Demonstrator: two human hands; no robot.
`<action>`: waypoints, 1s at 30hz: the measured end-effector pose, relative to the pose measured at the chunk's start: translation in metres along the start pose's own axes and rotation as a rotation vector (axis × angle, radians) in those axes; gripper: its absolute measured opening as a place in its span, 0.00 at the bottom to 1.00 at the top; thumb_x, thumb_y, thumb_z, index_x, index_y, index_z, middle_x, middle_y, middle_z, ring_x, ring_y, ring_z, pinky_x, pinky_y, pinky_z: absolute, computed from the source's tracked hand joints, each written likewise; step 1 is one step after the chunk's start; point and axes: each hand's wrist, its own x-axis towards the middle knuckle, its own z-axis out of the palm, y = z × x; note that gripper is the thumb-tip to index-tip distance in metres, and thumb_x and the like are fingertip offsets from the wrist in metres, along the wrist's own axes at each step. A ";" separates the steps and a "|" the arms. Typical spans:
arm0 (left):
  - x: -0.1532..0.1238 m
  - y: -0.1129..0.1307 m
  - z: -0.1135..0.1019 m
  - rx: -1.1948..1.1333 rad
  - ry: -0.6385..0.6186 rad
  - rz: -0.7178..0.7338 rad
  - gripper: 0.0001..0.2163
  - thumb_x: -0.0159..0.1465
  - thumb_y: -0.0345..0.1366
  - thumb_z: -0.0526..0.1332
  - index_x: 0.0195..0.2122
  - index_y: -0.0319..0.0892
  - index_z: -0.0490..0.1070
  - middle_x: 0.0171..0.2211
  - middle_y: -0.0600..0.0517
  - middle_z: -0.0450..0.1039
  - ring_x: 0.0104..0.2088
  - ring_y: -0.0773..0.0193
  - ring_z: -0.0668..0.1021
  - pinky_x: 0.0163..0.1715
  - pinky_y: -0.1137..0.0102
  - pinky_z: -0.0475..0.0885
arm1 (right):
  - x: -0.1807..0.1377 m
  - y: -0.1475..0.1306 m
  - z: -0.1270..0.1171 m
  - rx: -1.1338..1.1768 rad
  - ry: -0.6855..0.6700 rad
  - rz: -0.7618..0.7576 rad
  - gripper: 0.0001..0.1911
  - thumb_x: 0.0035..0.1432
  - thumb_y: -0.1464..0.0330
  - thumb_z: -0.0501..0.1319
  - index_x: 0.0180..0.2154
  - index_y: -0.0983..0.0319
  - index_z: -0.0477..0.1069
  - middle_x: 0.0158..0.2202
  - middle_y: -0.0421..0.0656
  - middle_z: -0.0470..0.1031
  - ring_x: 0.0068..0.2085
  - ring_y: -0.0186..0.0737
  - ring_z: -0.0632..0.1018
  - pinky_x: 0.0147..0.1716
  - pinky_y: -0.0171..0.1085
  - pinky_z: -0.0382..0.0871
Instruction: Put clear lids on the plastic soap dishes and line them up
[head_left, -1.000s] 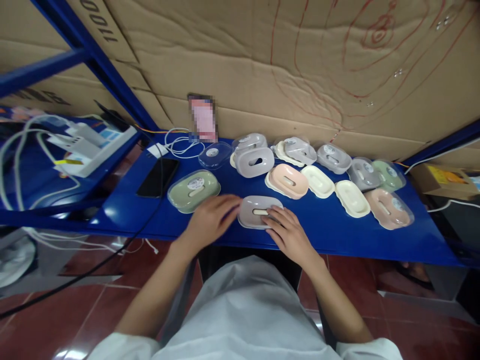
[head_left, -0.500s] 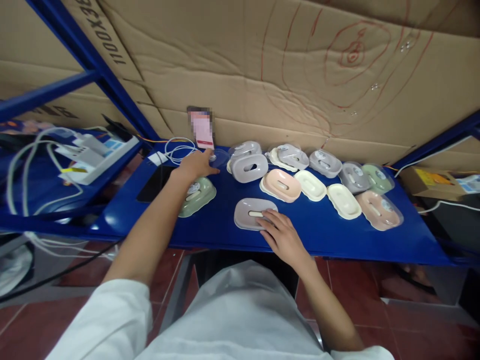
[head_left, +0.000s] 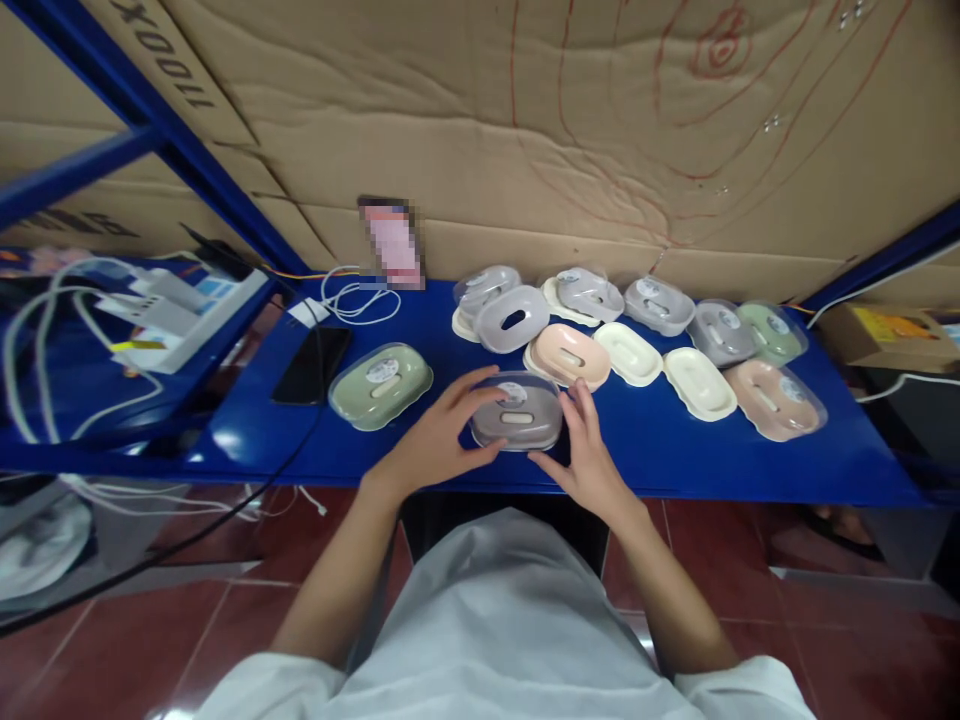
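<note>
A grey-lilac soap dish [head_left: 517, 433] lies on the blue table in front of me, with a clear lid [head_left: 540, 395] bearing a round label over it. Fingers and thumb of my left hand [head_left: 431, 440] grip the lid's left end from back and front. At the right end my right hand [head_left: 592, 465] holds the lid's edge, its thumb at the front and fingers at the back. To the left rests a green soap dish [head_left: 382, 388] under a clear lid. Behind my hands sit a peach soap dish [head_left: 571, 355] and a lilac tray with a slot [head_left: 512, 320].
Several soap dishes line the back and right, including cream trays [head_left: 699, 385], a lidded pink dish [head_left: 776, 400] and a lidded green dish [head_left: 772, 335]. A black phone [head_left: 311, 365], a white cable [head_left: 364, 305] and another phone [head_left: 394, 245] are at left. Cardboard [head_left: 450, 130] stands behind.
My left hand has brought the clear lid from the back left onto the grey-lilac soap dish. My right hand has shifted from the dish's top to its right end.
</note>
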 end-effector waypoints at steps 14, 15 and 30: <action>-0.021 -0.018 0.041 0.141 0.064 0.095 0.37 0.73 0.45 0.65 0.78 0.53 0.49 0.78 0.41 0.52 0.77 0.45 0.59 0.72 0.44 0.64 | 0.004 -0.001 -0.001 -0.116 -0.060 -0.097 0.39 0.73 0.65 0.62 0.78 0.49 0.49 0.77 0.49 0.58 0.77 0.56 0.59 0.72 0.60 0.64; -0.021 -0.018 0.042 0.139 0.068 0.097 0.37 0.73 0.45 0.65 0.78 0.54 0.49 0.78 0.41 0.53 0.77 0.45 0.60 0.72 0.44 0.64 | 0.004 -0.001 -0.001 -0.119 -0.048 -0.096 0.39 0.73 0.65 0.63 0.77 0.49 0.50 0.76 0.49 0.59 0.77 0.56 0.60 0.72 0.60 0.65; -0.045 -0.010 0.036 0.351 0.208 -0.114 0.29 0.71 0.49 0.66 0.71 0.52 0.64 0.70 0.38 0.64 0.68 0.41 0.71 0.65 0.46 0.69 | 0.003 -0.006 -0.002 -0.181 -0.100 -0.068 0.40 0.74 0.62 0.61 0.79 0.52 0.44 0.79 0.56 0.49 0.76 0.60 0.60 0.69 0.61 0.68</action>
